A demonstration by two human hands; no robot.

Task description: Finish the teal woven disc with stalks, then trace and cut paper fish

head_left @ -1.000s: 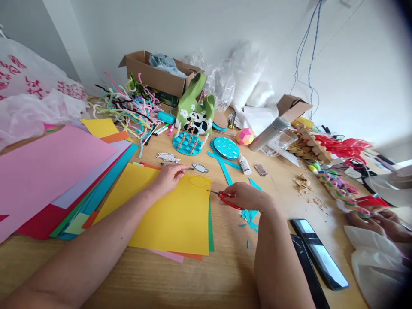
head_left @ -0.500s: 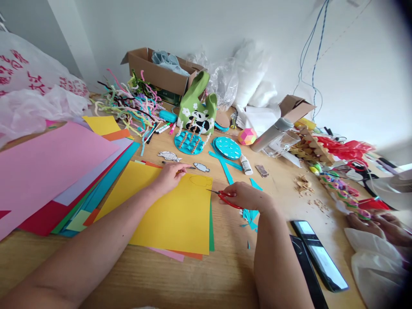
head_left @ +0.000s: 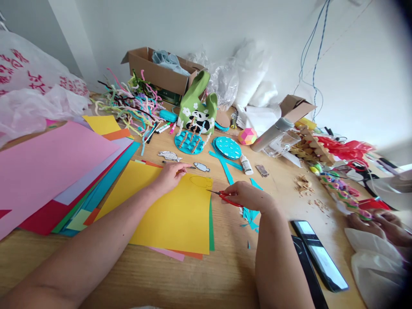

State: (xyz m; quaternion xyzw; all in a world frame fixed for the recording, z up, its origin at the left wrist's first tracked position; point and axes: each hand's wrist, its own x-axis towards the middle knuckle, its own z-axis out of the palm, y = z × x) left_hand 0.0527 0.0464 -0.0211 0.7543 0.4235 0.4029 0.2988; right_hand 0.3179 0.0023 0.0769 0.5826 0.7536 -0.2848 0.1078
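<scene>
A yellow sheet of paper (head_left: pixel 161 214) lies over other coloured sheets, with a pencilled rounded outline near its top right corner. My right hand (head_left: pixel 247 195) grips red-handled scissors (head_left: pixel 225 196), their pointed tip at the paper's right edge just below the outline. At the top edge of the sheet, my left hand (head_left: pixel 172 176) is closed with thumb and forefinger together. What it pinches, if anything, is hidden. Dark ends of a thin pen-like thing show on both sides of that hand. Two paper fish cutouts, one grey-blue (head_left: pixel 202 166) and one white (head_left: pixel 169 156), lie beyond it.
Coloured paper (head_left: pixel 58 171) is stacked at left. Blue scraps (head_left: pixel 251 216), a glue bottle (head_left: pixel 246 165) and phone (head_left: pixel 318 255) lie right. Behind stand a blue disc with twisted stems (head_left: pixel 188 143), panda bag (head_left: pixel 198 107) and flask (head_left: pixel 273 134). Another person's hands (head_left: pixel 383 227) work far right.
The scissors and my right hand have barely shifted at the paper's right edge. My left hand stays in the same place.
</scene>
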